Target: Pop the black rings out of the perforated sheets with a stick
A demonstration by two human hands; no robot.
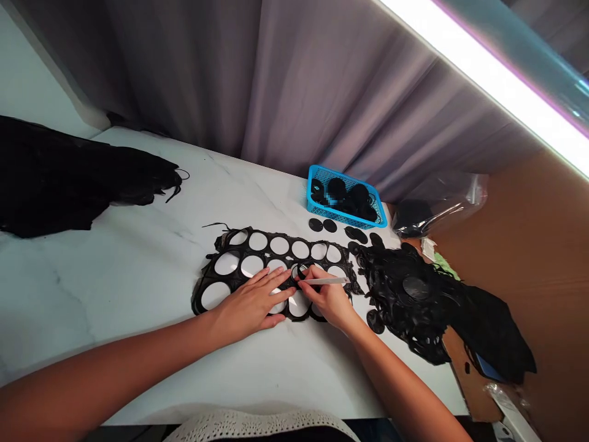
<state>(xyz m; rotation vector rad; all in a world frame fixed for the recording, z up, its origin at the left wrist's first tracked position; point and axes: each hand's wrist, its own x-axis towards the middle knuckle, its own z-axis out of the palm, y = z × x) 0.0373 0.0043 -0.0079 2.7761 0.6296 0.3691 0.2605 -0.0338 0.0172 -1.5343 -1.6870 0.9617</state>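
Observation:
A black sheet point(234, 276) with rows of large round cut-out holes lies flat on the white table. My left hand point(257, 298) rests on it palm down, with its fingers spread toward the middle holes. My right hand point(324, 294) is closed around a slim, pale, flat tool point(327, 281), its tip at one hole in the middle row. The tool's exact kind is not clear. A thin black curved strip point(302, 270) shows at that hole, just beyond my right fingertips; whether the fingers grip it is hidden.
A blue basket point(347, 216) of black round pieces stands behind the sheet, with loose black discs point(330, 226) before it. To the right is a heap of black scraps point(400, 307) and a clear plastic bag point(442, 202). Black fabric point(69, 178) covers the far left.

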